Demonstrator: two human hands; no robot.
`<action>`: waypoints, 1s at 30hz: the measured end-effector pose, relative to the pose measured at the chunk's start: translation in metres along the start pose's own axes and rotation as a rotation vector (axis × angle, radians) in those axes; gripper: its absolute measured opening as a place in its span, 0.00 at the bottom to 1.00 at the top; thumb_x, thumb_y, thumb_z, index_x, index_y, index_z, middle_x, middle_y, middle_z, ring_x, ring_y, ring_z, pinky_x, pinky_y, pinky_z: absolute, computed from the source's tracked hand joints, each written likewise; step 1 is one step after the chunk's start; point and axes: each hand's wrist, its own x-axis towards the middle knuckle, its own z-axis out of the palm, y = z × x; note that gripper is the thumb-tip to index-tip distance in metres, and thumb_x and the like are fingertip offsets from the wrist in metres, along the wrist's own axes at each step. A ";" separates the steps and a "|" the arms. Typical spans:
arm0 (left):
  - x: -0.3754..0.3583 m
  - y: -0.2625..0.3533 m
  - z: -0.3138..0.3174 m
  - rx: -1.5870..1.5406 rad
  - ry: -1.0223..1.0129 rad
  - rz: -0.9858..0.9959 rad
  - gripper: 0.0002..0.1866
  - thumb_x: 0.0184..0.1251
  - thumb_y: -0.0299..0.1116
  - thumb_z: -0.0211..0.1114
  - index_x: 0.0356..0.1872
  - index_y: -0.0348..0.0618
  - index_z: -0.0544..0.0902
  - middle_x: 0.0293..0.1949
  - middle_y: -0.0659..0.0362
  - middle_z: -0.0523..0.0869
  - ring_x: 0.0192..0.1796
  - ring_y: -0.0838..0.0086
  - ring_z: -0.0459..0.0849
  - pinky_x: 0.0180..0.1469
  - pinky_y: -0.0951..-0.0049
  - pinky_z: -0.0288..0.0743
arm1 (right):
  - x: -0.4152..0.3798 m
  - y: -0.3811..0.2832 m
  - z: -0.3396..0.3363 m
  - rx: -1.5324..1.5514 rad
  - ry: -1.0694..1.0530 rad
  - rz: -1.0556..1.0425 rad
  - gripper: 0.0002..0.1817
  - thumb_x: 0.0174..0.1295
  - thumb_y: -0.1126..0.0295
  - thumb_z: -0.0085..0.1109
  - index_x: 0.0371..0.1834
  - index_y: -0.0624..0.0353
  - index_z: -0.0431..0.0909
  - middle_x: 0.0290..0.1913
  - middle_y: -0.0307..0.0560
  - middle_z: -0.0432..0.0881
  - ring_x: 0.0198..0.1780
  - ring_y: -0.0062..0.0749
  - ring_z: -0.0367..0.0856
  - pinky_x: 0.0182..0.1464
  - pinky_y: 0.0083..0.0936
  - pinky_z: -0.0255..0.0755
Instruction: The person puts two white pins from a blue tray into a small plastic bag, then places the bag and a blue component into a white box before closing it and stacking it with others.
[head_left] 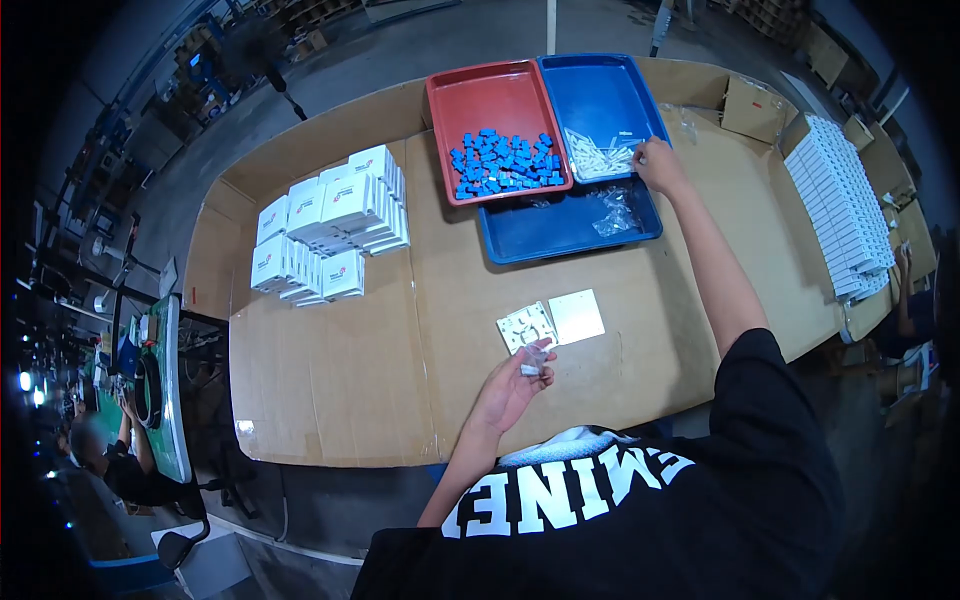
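My left hand [508, 392] is closed around a small see-through plastic bag [534, 360] with something pale inside. Just beyond it on the cardboard lie a white plastic frame with cut-outs [524, 327] and a plain white square plate [577, 317], side by side. My right hand [657, 166] reaches to the right edge of the upper blue tray [600, 90]. Its fingers are pinched together at a heap of slim white pieces [598, 156]; what lies between the fingertips is too small to name.
A red tray [490, 90] holds many blue parts [505, 163]. The lower blue tray [560, 232] contains clear plastic bags [617, 212]. Stacked white boxes [335, 215] stand left; rows of white pieces [838, 210] line the right. Other people work at both sides.
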 end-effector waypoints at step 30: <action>-0.008 0.019 0.039 -0.155 0.064 -0.015 0.20 0.83 0.45 0.58 0.64 0.42 0.78 0.57 0.57 0.87 0.56 0.69 0.87 0.59 0.64 0.80 | -0.215 -0.203 -0.083 1.046 -0.585 -0.161 0.05 0.62 0.76 0.69 0.40 0.64 0.88 0.33 0.42 0.87 0.29 0.18 0.76 0.33 0.20 0.68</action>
